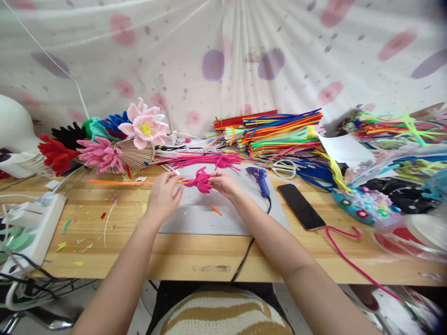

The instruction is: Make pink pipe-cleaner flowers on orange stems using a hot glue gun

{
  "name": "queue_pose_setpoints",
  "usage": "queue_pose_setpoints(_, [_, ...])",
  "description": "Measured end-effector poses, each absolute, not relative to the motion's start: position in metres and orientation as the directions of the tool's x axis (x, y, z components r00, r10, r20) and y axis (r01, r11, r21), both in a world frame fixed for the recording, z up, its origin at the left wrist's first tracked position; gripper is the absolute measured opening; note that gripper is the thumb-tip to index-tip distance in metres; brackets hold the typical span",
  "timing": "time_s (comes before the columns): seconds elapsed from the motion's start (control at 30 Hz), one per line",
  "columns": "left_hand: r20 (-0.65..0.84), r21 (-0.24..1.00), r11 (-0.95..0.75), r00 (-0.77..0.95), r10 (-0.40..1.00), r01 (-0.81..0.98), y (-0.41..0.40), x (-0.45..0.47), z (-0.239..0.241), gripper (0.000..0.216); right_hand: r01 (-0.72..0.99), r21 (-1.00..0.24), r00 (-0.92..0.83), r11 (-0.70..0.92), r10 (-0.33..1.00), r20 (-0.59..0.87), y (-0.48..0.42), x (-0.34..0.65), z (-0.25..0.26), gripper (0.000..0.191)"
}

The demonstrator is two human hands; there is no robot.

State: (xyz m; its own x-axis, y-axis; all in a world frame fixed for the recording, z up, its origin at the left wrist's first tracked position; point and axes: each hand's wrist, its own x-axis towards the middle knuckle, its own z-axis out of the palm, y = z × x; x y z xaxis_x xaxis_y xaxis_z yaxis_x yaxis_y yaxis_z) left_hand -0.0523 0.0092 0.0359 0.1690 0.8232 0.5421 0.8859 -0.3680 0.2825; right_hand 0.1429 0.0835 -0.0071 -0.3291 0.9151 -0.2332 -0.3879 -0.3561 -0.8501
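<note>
A wooden table (174, 256) fills the near ground, with a grey mat (195, 223) at its middle. A phone (301, 207) lies to the mat's right, and a short orange scrap (215, 210) rests on the mat. Beyond the scrap, a magenta flower (200, 180) is held up over the mat, between the hands. The right hand (223, 183) pinches its petals at the right end. The left hand (163, 195) has its fingers bent over the orange stem (118, 182); how firmly they close on it I cannot tell. Flower and stem form one long axis running left to right, roughly level, bloom toward the right hand, stem trailing past the left. The right hand is nearer the bloom. Just right of it lies a blue glue gun (259, 179); farther are scissors (284, 169), magenta strands (202, 159), coloured bundles (286, 135) and a patterned curtain (188, 42).
</note>
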Motion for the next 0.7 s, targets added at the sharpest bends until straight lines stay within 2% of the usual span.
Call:
queue_pose_setpoints(0.1, [0.315,0.261,-0.327,0.240,0.918,0.908,0.010,-0.037,0.026,0.025,-0.262,-0.914,-0.477,-0.308,0.865,-0.155,0.079,0.148,-0.003,0.020])
queue_pose_setpoints(0.17, [0.168,0.304,-0.277,0.235,0.958,0.912,0.008,-0.030,0.022,0.018,-0.190,-0.956,-0.535,-0.222,0.840,-0.089,0.076,0.153,0.002,0.020])
queue_pose_setpoints(0.27, [0.013,0.404,-0.207,0.220,0.975,0.891,0.004,-0.026,0.024,0.019,-0.125,-0.987,-0.575,-0.102,0.818,-0.012,0.073,0.159,0.008,0.019])
queue_pose_setpoints(0.43, [-0.133,0.630,-0.139,0.282,0.950,0.764,0.003,-0.027,0.033,0.029,-0.068,-0.995,-0.559,0.079,0.823,0.104,0.069,0.159,0.016,0.015])
queue_pose_setpoints(0.53, [-0.243,0.767,-0.001,0.292,0.925,0.642,0.004,-0.028,0.033,0.031,-0.059,-0.987,-0.542,0.152,0.825,0.160,0.067,0.156,0.017,0.011])
queue_pose_setpoints(0.7, [-0.324,0.884,0.159,0.331,0.886,0.440,0.003,-0.027,0.032,0.030,-0.029,-0.973,-0.528,0.229,0.823,0.210,0.064,0.154,0.019,0.010])
